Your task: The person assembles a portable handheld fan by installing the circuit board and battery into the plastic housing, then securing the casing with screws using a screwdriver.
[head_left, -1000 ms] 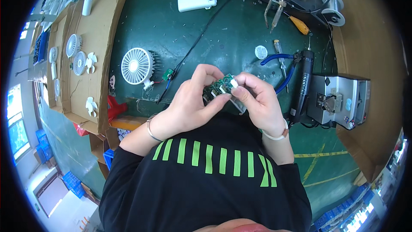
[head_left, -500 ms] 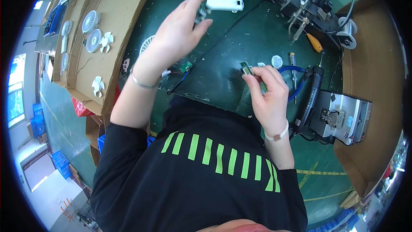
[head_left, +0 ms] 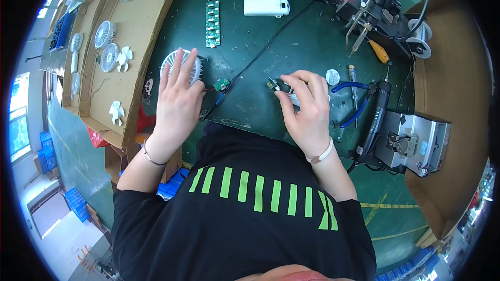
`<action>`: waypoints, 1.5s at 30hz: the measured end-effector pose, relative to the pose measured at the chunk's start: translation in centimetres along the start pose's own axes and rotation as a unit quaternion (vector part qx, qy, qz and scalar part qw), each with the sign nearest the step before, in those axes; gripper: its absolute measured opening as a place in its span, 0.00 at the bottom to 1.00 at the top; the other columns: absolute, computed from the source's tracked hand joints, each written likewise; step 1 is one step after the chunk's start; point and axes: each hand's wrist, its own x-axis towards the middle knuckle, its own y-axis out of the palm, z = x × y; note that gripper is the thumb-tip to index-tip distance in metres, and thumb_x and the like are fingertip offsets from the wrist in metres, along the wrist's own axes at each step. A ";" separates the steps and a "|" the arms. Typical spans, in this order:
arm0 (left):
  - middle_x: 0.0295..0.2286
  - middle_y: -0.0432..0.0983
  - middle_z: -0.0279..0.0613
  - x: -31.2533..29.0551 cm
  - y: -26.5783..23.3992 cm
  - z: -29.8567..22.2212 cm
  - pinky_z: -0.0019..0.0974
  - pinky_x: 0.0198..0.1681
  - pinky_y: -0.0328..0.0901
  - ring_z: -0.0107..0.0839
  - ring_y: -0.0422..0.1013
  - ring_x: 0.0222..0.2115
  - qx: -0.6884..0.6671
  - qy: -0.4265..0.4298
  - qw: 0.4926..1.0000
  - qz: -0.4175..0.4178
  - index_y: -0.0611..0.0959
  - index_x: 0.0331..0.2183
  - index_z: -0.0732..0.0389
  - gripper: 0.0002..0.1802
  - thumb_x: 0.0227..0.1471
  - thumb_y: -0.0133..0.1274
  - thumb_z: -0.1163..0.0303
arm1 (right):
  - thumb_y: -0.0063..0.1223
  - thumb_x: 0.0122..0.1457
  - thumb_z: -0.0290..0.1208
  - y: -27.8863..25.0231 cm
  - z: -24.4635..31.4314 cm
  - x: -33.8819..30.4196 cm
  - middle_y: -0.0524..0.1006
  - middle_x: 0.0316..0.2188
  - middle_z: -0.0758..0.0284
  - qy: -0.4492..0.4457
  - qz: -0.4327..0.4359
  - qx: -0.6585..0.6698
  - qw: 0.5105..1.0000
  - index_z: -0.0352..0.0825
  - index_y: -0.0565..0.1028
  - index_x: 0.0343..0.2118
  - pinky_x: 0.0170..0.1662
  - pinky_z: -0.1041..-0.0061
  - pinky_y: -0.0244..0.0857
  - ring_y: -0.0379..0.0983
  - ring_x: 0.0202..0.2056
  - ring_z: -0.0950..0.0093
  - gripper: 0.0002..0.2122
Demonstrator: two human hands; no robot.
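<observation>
Currently, the right hand (head_left: 307, 99) holds a small green circuit board (head_left: 272, 84) between thumb and forefinger, above the dark green work surface (head_left: 245, 52), toward the front edge. A pale part, mostly hidden, shows beneath the same fingers; whether it is also gripped cannot be told. The left hand (head_left: 178, 91) grasps nothing visible: its fingers extend, slightly spread, over the round white plastic fan head (head_left: 196, 69). Contact with the grille cannot be confirmed.

Handling: the small board is probably very light, stiff and fragile; take it by its edges, clear of components. The fan head is likely light and rigid; hold it by the outer rim. A green wired board (head_left: 222, 84) lies just right of it; its thin leads should not bear a pull. Beyond the left hand lies a long green strip of circuit boards (head_left: 212, 23), likely stiff but breakable; lift by both long edges. The smooth white plastic casing (head_left: 266, 7), right of the strip, may be slippery; grip it around the body.
</observation>
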 end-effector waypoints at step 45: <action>0.29 0.79 0.45 14.5 4.4 -14.0 0.28 0.34 0.72 0.28 0.76 0.28 -0.816 -0.170 0.504 0.225 0.76 0.33 0.69 0.06 0.55 0.51 0.75 | 0.55 0.52 0.13 -4.9 -5.8 0.1 0.73 0.44 0.61 0.261 -0.223 0.304 0.889 0.24 0.78 0.35 0.42 0.81 0.73 0.76 0.39 0.76 0.07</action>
